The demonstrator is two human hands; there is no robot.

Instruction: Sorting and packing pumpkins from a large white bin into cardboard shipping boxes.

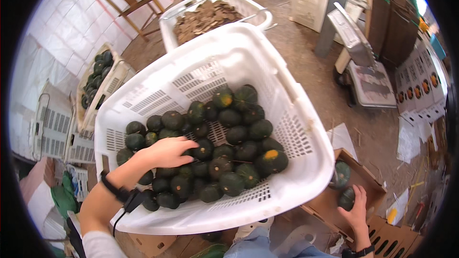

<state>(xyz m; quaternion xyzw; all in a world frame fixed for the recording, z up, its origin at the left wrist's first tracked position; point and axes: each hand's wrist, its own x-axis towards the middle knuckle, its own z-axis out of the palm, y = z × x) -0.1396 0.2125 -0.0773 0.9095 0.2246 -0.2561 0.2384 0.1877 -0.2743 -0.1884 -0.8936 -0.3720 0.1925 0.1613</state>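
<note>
A large white plastic crate (303,114) fills the middle, its floor covered by many small dark green squashes (233,182), a few with orange patches. My left hand (168,153) reaches into it from the left, thumb and fingers around the side of one dark green squash (203,149); whether it grips firmly is unclear. At the lower right, my right hand (356,206) holds another green squash (346,198) inside an open cardboard box (322,215). A further green squash (340,175) lies in that box, just above the held one.
Behind the crate stands a white basket (166,30) of brown pieces. Another crate (118,79) of squashes is at left, near a wooden chair (134,5). A platform scale (373,82), a grey post (331,18) and printed cartons (417,79) stand at right. Slotted cardboard (394,238) lies lower right.
</note>
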